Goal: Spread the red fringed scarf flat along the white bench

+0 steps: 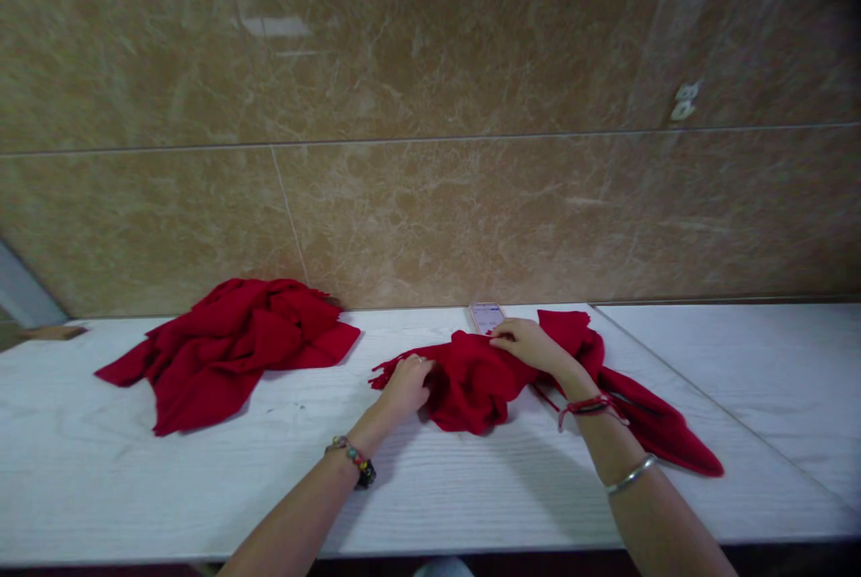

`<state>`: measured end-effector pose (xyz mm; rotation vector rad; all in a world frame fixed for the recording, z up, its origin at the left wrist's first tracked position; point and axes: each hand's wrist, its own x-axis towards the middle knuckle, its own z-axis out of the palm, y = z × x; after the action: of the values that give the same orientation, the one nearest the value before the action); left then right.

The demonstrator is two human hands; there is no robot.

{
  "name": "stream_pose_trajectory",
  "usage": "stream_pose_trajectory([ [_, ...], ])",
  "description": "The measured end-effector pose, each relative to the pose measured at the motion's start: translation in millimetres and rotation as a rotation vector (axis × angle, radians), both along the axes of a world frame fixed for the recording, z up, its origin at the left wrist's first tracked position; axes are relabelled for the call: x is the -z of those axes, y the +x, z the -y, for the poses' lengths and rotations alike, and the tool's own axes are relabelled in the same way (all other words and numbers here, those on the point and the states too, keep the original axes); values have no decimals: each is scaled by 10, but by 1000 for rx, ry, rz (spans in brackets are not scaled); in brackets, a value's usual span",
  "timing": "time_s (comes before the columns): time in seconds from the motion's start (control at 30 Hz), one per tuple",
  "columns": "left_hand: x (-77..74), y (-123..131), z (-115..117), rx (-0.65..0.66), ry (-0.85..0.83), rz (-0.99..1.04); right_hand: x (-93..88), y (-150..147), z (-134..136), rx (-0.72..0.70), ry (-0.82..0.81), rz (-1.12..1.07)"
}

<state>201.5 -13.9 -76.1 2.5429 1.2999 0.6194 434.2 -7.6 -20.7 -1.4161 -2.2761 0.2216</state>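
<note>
Probably worth watching first: the slim pink-cased smartphone [485,317]. Lies flat at the back of the white wood-grain table [134,478], touching the far edge of the crumpled red fringed cloth [471,389] and right at the fingertips of the right hand [531,344]. Could get dragged along, or shoved against the brown marble-tiled wall [430,65], by any tug on that fabric. Could also catch threads of the cloth on the red string bracelet [590,406] or the silver bangle [630,474], both worn on the right wrist directly over the trailing red tail. Might bunch up rather than spread, too, given the many folds between the two hands.

Now the grip. Left hand [407,384]: curled, knuckles up, fingers bent down onto the fringed left end of the cloth. Pinching or merely pressing, impossible to tell, with the fingertips buried in fabric. Just below it on the wrist, a beaded multicoloured bracelet [353,460]. Right hand: palm down, fingers stretched and close together, resting on the upper edge of the cloth beside the smartphone. Pressing rather than clamping, as far as can be seen.

Cloth itself: mid-table, nearer the wall than the front edge, trailing off to the right beneath the right forearm. Well apart to the left, a second rumpled heap of red cloth [229,348], close against the wall. Further left still, a small brown wooden piece [50,333] at the end of the table.
</note>
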Motion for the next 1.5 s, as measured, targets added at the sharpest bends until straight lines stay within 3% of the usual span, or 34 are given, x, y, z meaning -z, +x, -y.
stream_pose_trajectory([
  [0.13, -214, -222, -9, -166, 97, -76, 59, 259, -60, 220, -83, 184],
  [0.17, -281, -320, -14, -250, 130, -82, 69, 347, -61, 277, -112, 222],
  [0.23, -391, -540, -24, -548, 186, -171, 78, 509, -38, 365, -146, 265],
  [0.27, -428, -648, -27, -602, 84, -199, 77, 572, -12, 387, -158, 273],
  [0.37, -466, -907, -30, -479, -289, -275, 47, 655, 103, 346, -262, 295],
  [0.47, -450, -1014, -54, -295, -445, -249, -22, 573, 194, 114, -369, 227],
  [0.53, -421, -989, -95, -308, -382, -122, -57, 422, 196, 26, -276, 115],
  [0.67, -248, -736, -176, -411, -4, 110, 63, -77, 101, 85, -16, -65],
  [0.8, -14, -435, -168, -267, 36, 38, 399, -531, 39, 36, -67, -51],
  [0.87, 21, -370, -157, -242, 29, 19, 521, -628, 25, 56, -86, -35],
  [0.93, -18, -384, -160, -253, 48, 27, 555, -629, 2, 90, -82, -45],
  [1.03, -166, -529, -188, -335, 114, 44, 447, -461, -58, 193, -29, -80],
  [1.17, -373, -816, -198, -531, 212, 30, 214, -10, -135, 488, 154, -168],
  [1.23, -431, -927, -169, -511, 92, -31, 157, 194, -149, 633, 266, -206],
  [1.3, -445, -994, -123, -364, -123, -108, 162, 299, -146, 596, 229, -146],
  [1.4, -416, -1031, -75, -119, -364, -180, 238, 254, -129, 372, 54, -15],
  [1.5, -370, -1024, -122, -101, -336, -106, 317, 94, -124, 318, 47, -6],
])
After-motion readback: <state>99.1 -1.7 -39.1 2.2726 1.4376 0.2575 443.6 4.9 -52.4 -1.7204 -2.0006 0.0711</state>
